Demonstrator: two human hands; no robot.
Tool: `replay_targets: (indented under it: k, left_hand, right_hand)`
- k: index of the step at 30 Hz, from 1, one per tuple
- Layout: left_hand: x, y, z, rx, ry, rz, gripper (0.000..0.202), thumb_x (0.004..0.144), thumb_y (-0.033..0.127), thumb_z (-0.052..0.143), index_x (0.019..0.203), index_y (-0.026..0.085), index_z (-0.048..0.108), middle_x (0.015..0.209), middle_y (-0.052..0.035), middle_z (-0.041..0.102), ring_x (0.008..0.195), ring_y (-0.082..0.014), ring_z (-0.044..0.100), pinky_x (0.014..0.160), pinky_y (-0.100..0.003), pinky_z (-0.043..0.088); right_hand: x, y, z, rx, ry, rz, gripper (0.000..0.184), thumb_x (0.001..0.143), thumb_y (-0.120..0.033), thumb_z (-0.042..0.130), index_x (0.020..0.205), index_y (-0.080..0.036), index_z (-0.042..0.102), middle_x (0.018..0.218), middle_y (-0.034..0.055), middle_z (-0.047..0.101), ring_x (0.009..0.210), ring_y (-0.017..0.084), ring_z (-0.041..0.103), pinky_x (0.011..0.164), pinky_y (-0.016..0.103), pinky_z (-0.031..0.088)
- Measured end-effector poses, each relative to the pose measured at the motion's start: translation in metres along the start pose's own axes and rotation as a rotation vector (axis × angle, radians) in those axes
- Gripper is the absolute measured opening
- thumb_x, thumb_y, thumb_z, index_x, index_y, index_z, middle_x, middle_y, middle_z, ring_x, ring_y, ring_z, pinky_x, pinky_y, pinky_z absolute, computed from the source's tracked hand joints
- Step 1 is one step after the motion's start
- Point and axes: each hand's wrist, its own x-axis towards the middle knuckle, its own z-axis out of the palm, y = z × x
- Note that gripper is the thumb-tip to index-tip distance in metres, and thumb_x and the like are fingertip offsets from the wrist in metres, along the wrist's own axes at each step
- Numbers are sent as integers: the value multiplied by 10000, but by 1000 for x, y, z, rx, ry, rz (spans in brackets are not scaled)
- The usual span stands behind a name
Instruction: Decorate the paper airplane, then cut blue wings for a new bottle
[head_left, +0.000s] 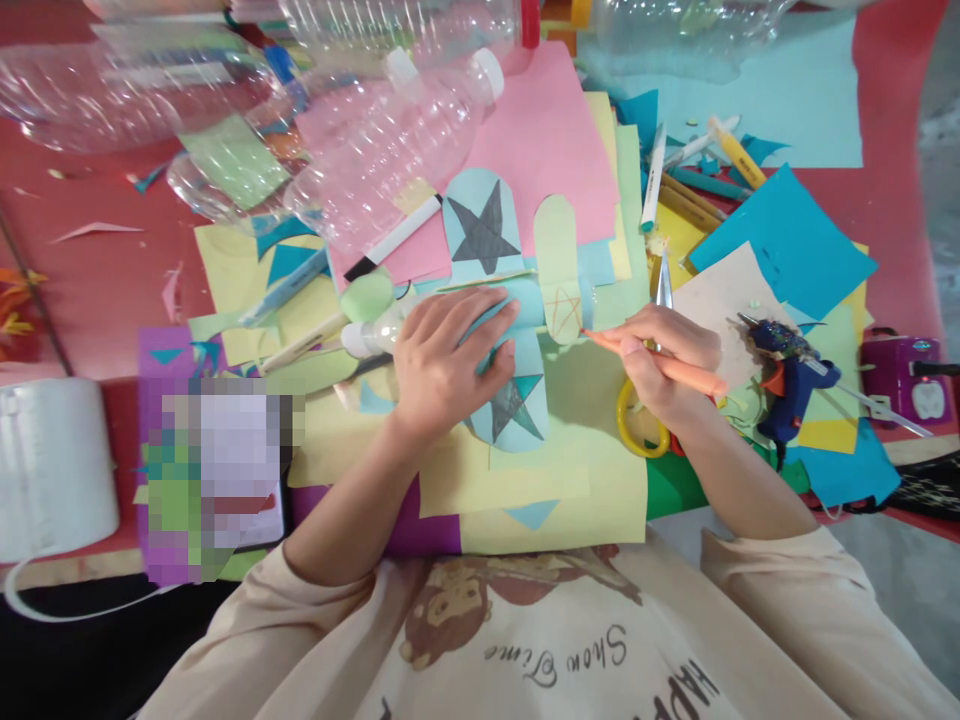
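Observation:
My left hand (450,350) lies over a small plastic bottle (531,302) wrapped in light blue paper, its fingers curved round it and its white cap (352,340) pointing left. Rounded blue paper wings with dark stars stick out above (481,222) and below (517,425) the bottle. A pale green rounded paper strip (556,225) crosses the bottle's right end, with an orange star outline (564,308) on it. In my right hand (667,350) is an orange marker (697,376), gripped like a pen, its tip at the strip's lower right edge.
Yellow-handled scissors (628,415) lie beneath my right hand. Farther right are a blue glue gun (784,400) and blue paper (787,240). Clear plastic bottles (397,140) and pink paper (540,140) fill the back. A phone (266,520), partly pixelated, lies at left.

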Motion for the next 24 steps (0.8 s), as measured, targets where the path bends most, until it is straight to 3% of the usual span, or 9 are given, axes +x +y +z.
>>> replay_targets:
  k: [3, 8, 12, 24]
  left_hand:
    - [0, 1, 0, 15, -10, -13, 246, 830, 208, 564, 1043, 222, 687, 1052, -56, 742, 979, -220, 703, 826, -361, 533]
    - [1, 4, -1, 47, -26, -32, 205, 838, 221, 551, 977, 236, 701, 1003, -41, 746, 926, -211, 701, 788, -364, 517]
    - [2, 7, -1, 43, 38, 5, 168, 831, 203, 573, 955, 221, 685, 969, -46, 745, 881, -200, 695, 745, -346, 501]
    - [2, 7, -1, 95, -12, -17, 169, 865, 242, 534, 917, 234, 694, 944, -39, 745, 870, -198, 686, 738, -355, 481]
  right_hand:
    - [-1, 0, 2, 75, 122, -16, 186, 887, -227, 526, 738, -232, 637, 632, -17, 676, 534, 123, 594, 492, 296, 477]
    - [1, -4, 5, 75, -45, -49, 153, 894, -190, 565, 983, -260, 668, 808, -10, 732, 700, 127, 668, 631, 286, 551]
    - [0, -5, 8, 88, -129, -68, 185, 886, -166, 586, 1043, -248, 643, 861, 0, 734, 768, 127, 674, 690, 284, 566]
    - [-2, -3, 9, 72, -134, -70, 178, 881, -153, 582, 1023, -247, 633, 839, -5, 718, 762, 134, 667, 689, 300, 566]
